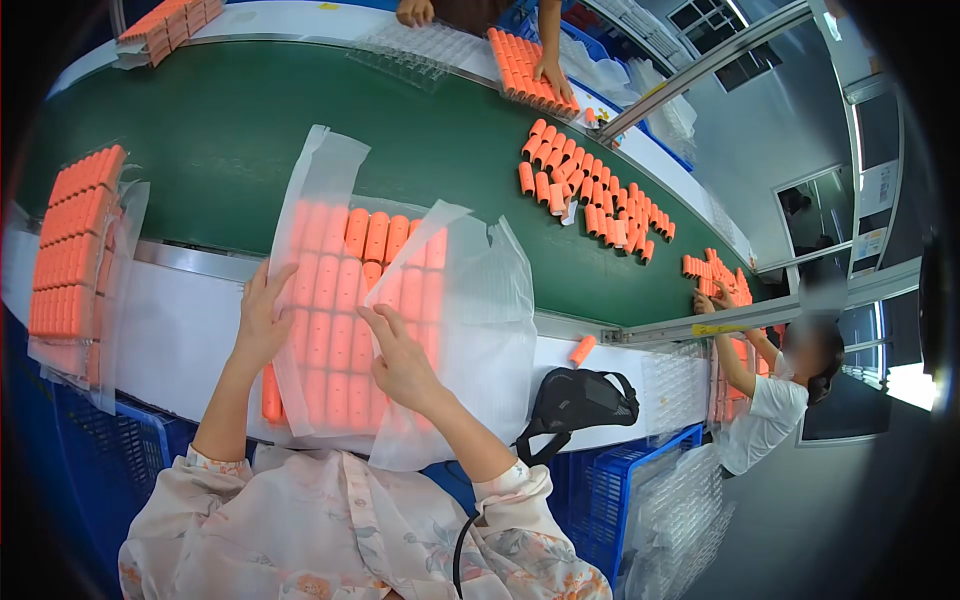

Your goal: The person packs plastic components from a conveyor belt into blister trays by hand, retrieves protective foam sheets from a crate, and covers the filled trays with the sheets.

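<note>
In front of me lies a tray filled with rows of orange cylindrical pieces (376, 237), mostly covered by thin translucent sheets. One translucent sheet (325, 165) covers the left part and sticks up past the far edge. The other translucent sheet (490, 300) spreads over the right part and beyond it. A gap between them leaves a few pieces bare at the far side. My left hand (262, 318) is open at the left edge of the tray, touching the left sheet. My right hand (405, 362) has its fingertips closed on the right sheet's inner edge, above the pieces.
A green conveyor (220, 120) carries loose orange pieces (600, 195). Stacked filled trays (75, 250) stand left. A black pouch (585, 402) and a single orange piece (583, 349) lie right. Blue crates (605, 490) stand below. Co-workers handle pieces across the belt and at right.
</note>
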Demonstrator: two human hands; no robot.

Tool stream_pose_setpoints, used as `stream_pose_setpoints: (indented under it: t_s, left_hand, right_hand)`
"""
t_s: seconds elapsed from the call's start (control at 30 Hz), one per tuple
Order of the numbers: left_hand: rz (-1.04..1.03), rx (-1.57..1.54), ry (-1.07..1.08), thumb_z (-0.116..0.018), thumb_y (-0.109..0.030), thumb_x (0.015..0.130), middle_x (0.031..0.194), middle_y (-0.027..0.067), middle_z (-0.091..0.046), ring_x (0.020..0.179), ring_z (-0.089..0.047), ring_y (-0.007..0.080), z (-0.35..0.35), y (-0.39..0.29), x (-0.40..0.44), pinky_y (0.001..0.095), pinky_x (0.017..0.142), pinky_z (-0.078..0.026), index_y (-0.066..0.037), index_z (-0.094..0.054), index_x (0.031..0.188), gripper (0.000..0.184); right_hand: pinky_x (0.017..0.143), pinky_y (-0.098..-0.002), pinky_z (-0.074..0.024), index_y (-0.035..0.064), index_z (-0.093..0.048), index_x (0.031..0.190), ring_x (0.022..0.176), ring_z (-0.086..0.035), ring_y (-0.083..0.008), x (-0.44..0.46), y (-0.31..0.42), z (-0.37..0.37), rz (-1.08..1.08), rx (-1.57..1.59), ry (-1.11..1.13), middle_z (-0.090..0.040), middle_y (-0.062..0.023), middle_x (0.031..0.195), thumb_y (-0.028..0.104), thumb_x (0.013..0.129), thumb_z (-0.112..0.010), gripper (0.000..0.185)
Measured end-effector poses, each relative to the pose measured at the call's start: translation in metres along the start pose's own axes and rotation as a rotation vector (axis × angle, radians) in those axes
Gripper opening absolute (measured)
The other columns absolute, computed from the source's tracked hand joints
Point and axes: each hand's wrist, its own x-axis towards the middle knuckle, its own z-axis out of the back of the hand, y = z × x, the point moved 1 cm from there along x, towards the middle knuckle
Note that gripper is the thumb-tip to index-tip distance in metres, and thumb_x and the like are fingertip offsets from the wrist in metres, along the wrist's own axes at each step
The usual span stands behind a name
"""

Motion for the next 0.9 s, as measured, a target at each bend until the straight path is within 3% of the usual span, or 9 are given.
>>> stream_pose_setpoints:
  t_s: [0.13,0.43,0.53,0.63,0.73,0.83,0.9]
  left_hand:
    - [0.121,0.014,0.0,-0.055,0.002,0.072,0.138,0.0203,-0.037,0.127,-0.037,0.0372,0.021,-0.02,0.002,0.0464,0.107,-0.03,-0.014,-0.038,0.139,0.07]
    - [0.061,-0.375,0.414,-0.031,0.017,0.063,0.144,0.0154,-0.036,0.137,-0.028,0.0316,0.024,0.007,0.021,0.0358,0.112,-0.021,-0.011,-0.032,0.142,0.084]
    - [0.063,-0.424,0.526,-0.045,0.014,0.068,0.144,0.0136,-0.034,0.135,-0.028,0.0343,0.023,0.017,0.031,0.0385,0.109,-0.027,-0.012,-0.036,0.141,0.078]
    - [0.088,0.108,0.383,-0.067,0.003,0.068,0.145,0.0124,-0.032,0.133,-0.028,0.035,0.033,-0.029,0.029,0.0435,0.105,-0.03,-0.013,-0.04,0.138,0.077]
    - [-0.136,0.525,-0.062,-0.078,-0.014,0.061,0.14,0.0141,-0.036,0.126,-0.035,0.0348,0.023,-0.038,0.011,0.048,0.102,-0.029,-0.016,-0.044,0.136,0.082]
    - [-0.212,0.537,-0.11,-0.074,-0.015,0.065,0.137,0.0138,-0.039,0.127,-0.034,0.0342,0.007,-0.046,-0.008,0.0507,0.103,-0.024,-0.012,-0.049,0.13,0.069]
    - [-0.287,0.527,0.087,-0.074,-0.019,0.066,0.138,0.0141,-0.038,0.129,-0.033,0.0327,-0.022,-0.03,-0.021,0.0496,0.104,-0.025,-0.006,-0.049,0.127,0.067]
  right_hand:
    - [0.066,-0.0397,-0.0495,0.0098,-0.037,0.135,0.082,-0.06,-0.0344,-0.002,0.022,0.017,-0.124,0.006,0.005,-0.033,-0.0198,0.137,-0.011,0.067,-0.045,0.072]
    - [0.059,-0.0362,-0.0493,0.008,-0.038,0.134,0.076,-0.06,-0.0321,0.026,0.041,0.019,0.093,0.043,-0.242,-0.034,-0.02,0.136,-0.01,0.069,-0.046,0.067]
    - [0.061,-0.0383,-0.0495,0.0074,-0.038,0.133,0.077,-0.059,-0.0341,0.036,0.045,-0.003,0.056,0.009,-0.184,-0.035,-0.0209,0.135,-0.009,0.07,-0.048,0.065]
    - [0.064,-0.0403,-0.0496,0.0071,-0.038,0.133,0.077,-0.059,-0.0356,0.038,0.058,-0.014,0.033,0.068,-0.116,-0.035,-0.0214,0.134,-0.006,0.072,-0.05,0.064]
    - [0.065,-0.0396,-0.0495,0.0063,-0.039,0.132,0.08,-0.059,-0.0351,0.033,0.058,-0.02,0.115,0.14,-0.081,-0.038,-0.0211,0.131,-0.006,0.074,-0.05,0.06]
    - [0.065,-0.038,-0.0492,0.0049,-0.041,0.13,0.083,-0.059,-0.0328,0.031,0.036,-0.022,0.174,0.175,-0.128,-0.042,-0.0203,0.127,-0.007,0.076,-0.049,0.056]
    - [0.065,-0.0375,-0.049,0.0043,-0.042,0.129,0.086,-0.059,-0.0316,0.025,0.04,-0.013,0.142,0.233,-0.15,-0.044,-0.02,0.125,-0.008,0.076,-0.047,0.054]
